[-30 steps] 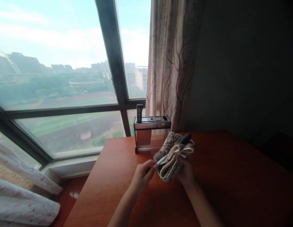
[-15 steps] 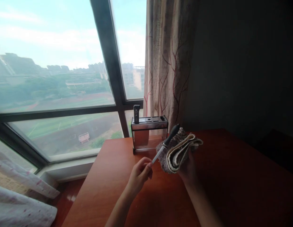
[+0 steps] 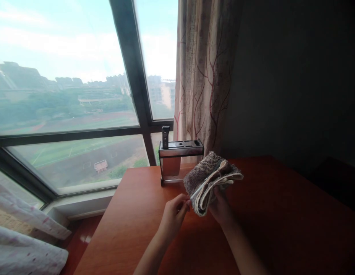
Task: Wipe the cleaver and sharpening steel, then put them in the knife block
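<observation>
My left hand point(image 3: 175, 212) pinches the tip of a sharpening steel point(image 3: 198, 191), a thin pale rod with a dark handle. Most of its handle is tucked behind the folds of a thick grey-brown towel point(image 3: 204, 173) with cream edges. The towel is bunched up in my right hand point(image 3: 220, 208), whose fingers are partly hidden beneath it. Both hands are above the table. Just beyond them stands a knife block point(image 3: 181, 152) with clear sides and a slotted top; one black-handled knife point(image 3: 165, 137) is upright in its left end.
The reddish-brown wooden table point(image 3: 131, 214) runs up to a large window point(image 3: 65, 95) at the left. A patterned curtain point(image 3: 204, 76) hangs behind the knife block. White curtain fabric point(image 3: 28, 248) lies at the lower left, and a dark wall point(image 3: 286, 84) is at the right.
The towel has come over the sharpening steel and now covers most of its handle. My left hand has shifted slightly right, and the towel has moved a little left.
</observation>
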Motion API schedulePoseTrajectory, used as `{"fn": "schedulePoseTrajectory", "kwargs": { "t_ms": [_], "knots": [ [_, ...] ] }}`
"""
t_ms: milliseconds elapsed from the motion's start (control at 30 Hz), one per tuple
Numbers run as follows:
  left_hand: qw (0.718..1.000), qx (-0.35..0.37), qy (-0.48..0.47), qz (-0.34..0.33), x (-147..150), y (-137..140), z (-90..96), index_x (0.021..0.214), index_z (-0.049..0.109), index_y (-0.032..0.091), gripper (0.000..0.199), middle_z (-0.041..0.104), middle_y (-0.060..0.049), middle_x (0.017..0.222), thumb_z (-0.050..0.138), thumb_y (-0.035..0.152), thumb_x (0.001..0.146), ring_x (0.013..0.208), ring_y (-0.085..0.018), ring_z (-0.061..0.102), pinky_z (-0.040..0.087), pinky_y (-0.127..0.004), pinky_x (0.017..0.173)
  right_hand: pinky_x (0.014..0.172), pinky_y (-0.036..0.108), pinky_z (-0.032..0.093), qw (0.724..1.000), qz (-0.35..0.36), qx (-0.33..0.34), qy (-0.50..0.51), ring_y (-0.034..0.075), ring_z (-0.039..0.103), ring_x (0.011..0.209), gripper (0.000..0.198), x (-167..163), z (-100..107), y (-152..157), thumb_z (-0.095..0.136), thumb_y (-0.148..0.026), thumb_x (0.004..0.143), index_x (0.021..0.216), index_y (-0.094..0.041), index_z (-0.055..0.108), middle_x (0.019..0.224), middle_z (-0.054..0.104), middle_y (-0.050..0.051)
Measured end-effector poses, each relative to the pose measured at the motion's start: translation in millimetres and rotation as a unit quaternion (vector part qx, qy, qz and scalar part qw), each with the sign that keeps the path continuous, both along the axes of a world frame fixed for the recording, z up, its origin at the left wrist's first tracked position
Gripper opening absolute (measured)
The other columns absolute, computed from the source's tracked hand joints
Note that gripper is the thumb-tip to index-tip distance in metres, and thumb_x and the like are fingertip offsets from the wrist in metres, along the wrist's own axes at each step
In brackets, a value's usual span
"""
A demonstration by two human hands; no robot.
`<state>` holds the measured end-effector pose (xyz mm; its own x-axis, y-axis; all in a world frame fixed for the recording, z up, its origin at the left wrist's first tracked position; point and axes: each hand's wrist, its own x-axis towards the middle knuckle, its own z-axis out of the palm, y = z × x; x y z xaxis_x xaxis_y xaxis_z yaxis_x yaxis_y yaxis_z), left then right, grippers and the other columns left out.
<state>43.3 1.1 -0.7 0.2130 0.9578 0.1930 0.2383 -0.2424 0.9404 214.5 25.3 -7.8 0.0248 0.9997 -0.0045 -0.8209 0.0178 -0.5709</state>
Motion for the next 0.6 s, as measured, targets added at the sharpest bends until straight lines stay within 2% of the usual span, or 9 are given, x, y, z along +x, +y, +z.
{"fn": "schedulePoseTrajectory", "kwargs": {
  "t_ms": [100,200,300,433,533,600],
  "knots": [
    [0.999,0.036,0.037,0.011,-1.6,-0.7,2.3,0.08,0.063,0.017,0.024,0.055,0.0,0.062,0.051,0.037,0.088,0.059,-0.012,0.046,0.034,-0.021,0.056,0.076,0.025,0.054,0.999,-0.033,0.004,-0.041,0.014,0.066,0.085,0.039,-3.5,1.7,1.8,0.081,-0.027,0.065,0.101,-0.029,0.066,0.097,0.072,-0.004],
    [0.998,0.04,0.056,0.005,-0.8,-1.8,3.3,0.076,0.061,0.017,0.024,0.046,0.004,0.057,0.051,0.036,0.087,0.053,-0.01,0.038,0.029,-0.02,0.051,0.074,0.025,0.054,0.997,-0.062,-0.028,-0.039,0.014,0.066,0.085,0.036,0.0,2.6,5.5,0.078,-0.03,0.068,0.101,-0.028,0.065,0.1,0.071,-0.004],
    [0.999,0.023,0.049,-0.007,1.2,-2.7,3.6,0.076,0.058,0.017,0.023,0.044,0.005,0.055,0.054,0.037,0.086,0.051,-0.009,0.035,0.026,-0.02,0.049,0.074,0.027,0.055,0.997,-0.06,-0.05,-0.021,0.015,0.066,0.082,0.033,7.9,1.0,7.7,0.077,-0.04,0.069,0.096,-0.025,0.067,0.093,0.072,-0.002],
    [1.0,0.0,0.022,-0.021,1.1,-3.4,5.4,0.076,0.058,0.016,0.023,0.048,0.004,0.052,0.055,0.037,0.085,0.049,-0.009,0.038,0.028,-0.02,0.048,0.076,0.031,0.055,0.998,-0.028,-0.063,0.008,0.018,0.067,0.08,0.04,15.7,-0.2,8.5,0.076,-0.051,0.065,0.094,-0.025,0.068,0.088,0.073,-0.001],
    [1.0,-0.007,0.002,-0.014,-1.3,-2.8,6.4,0.077,0.06,0.015,0.023,0.052,0.002,0.054,0.056,0.037,0.085,0.051,-0.01,0.044,0.032,-0.02,0.049,0.078,0.037,0.055,0.999,-0.002,-0.054,0.006,0.022,0.067,0.087,0.047,15.3,8.0,9.6,0.067,-0.066,0.065,0.09,-0.027,0.07,0.09,0.073,0.001],
    [1.0,-0.017,-0.023,-0.01,-2.8,-2.0,6.2,0.078,0.06,0.015,0.023,0.053,0.002,0.055,0.056,0.037,0.085,0.052,-0.01,0.046,0.033,-0.02,0.05,0.077,0.043,0.055,0.998,-0.038,-0.029,-0.035,0.026,0.068,0.089,0.056,13.3,19.5,10.9,0.056,-0.077,0.065,0.089,-0.028,0.071,0.091,0.074,0.003]
  ]
}}
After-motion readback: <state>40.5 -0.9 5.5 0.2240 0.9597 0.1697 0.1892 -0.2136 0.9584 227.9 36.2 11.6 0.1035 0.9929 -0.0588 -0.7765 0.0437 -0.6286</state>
